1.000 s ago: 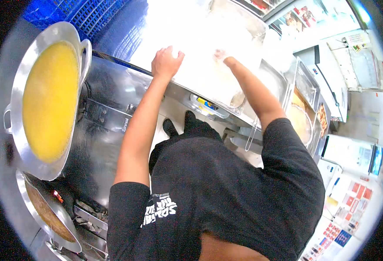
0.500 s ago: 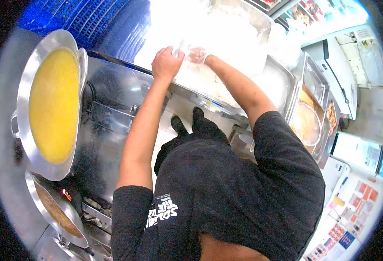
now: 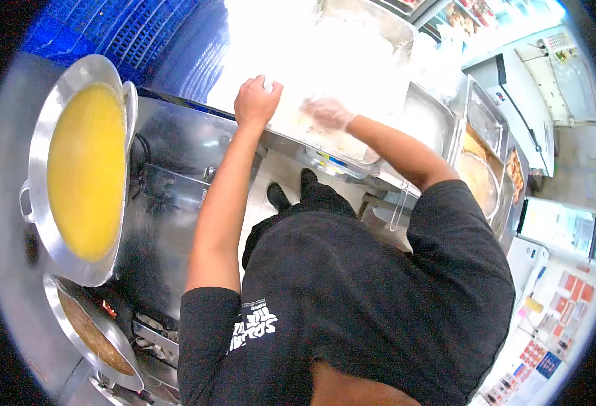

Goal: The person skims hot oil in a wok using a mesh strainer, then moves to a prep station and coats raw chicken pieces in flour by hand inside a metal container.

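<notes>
My left hand (image 3: 256,101) has its fingers curled at the near edge of a brightly lit white work area; what they close on is lost in the glare. My right hand (image 3: 326,111), in a thin clear glove, is just to the right, over a shallow tray of white powder (image 3: 342,143). Its fingers are blurred and washed out, so their closure is unclear. Behind both hands a large metal tray (image 3: 403,47) holds more white powder.
At the left stands a wide pan of yellow liquid (image 3: 86,172), with a second pan of brown liquid (image 3: 95,331) below it. Blue baskets (image 3: 132,34) are at the upper left. Metal trays (image 3: 433,118) and a wire strainer (image 3: 477,179) lie to the right.
My right hand has moved away from my left hand, to the right and slightly nearer my body. Translucent material seen by my left fingers half a second ago is no longer distinct.
</notes>
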The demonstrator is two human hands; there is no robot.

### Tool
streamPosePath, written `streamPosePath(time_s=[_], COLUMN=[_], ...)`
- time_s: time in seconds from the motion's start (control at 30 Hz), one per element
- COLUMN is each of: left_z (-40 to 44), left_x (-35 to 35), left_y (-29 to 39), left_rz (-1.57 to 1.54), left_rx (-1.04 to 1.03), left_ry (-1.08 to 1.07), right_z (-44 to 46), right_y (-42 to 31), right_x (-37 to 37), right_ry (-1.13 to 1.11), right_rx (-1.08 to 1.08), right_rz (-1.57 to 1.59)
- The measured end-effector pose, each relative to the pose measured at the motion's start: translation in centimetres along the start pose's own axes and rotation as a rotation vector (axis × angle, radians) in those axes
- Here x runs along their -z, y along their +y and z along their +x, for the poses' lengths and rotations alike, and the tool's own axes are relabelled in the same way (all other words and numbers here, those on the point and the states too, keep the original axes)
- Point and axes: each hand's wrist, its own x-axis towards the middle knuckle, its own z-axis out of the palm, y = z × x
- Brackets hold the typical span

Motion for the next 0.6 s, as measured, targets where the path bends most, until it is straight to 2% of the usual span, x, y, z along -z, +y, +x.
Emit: streamPosePath(time_s=[0.03, 0.1, 0.17, 0.23, 0.33, 0.4, 0.47, 0.5, 0.57, 0.6], left_z=[0.1, 0.1, 0.0, 0.3, -0.2, -0.1, 0.0, -0.2, 0.1, 0.0], left_x=[0.1, -0.1, -0.2, -0.2, -0.4, -0.2, 0.0, 0.0, -0.3, -0.4], left_y=[-0.1, -0.2, -0.3, -0.3, -0.5, -0.4, -0.4, -0.5, -0.8, -0.9], left_rz=[0.005, 0.016, 0.023, 0.018, -0.003, -0.010, -0.022, -0.027, -0.033, -0.037], left_rx=[-0.001, 0.000, 0.000, -0.022, -0.046, -0.038, -0.043, -0.048, -0.051, -0.045], left_ry=[0.004, 0.003, -0.005, 0.017, 0.045, 0.040, 0.033, 0.023, 0.050, 0.061], right_z=[-0.6, -1.6, 1.1, 3.0, 3.9, 2.9, 1.4, 1.1, 0.3, -0.9], right_y=[-0.2, 4.0, 6.3, 5.6, 0.8, -0.9, -1.3, -0.7, 4.9, 10.2], right_x=[3.0, -1.0, -1.1, -0.1, 0.3, -1.2, 0.4, 1.2, -0.7, -2.8], right_ry=[-0.195, 0.103, -0.311, -0.479, -0.386, -0.299, -0.456, -0.460, -0.280, -0.206], right_rx=[-0.254, -0.458, -0.450, -0.416, -0.338, -0.448, -0.383, -0.421, -0.573, -0.393], right_rz=[0.010, 0.003, 0.005, -0.024, -0.093, -0.050, -0.032, 0.002, 0.085, 0.154])
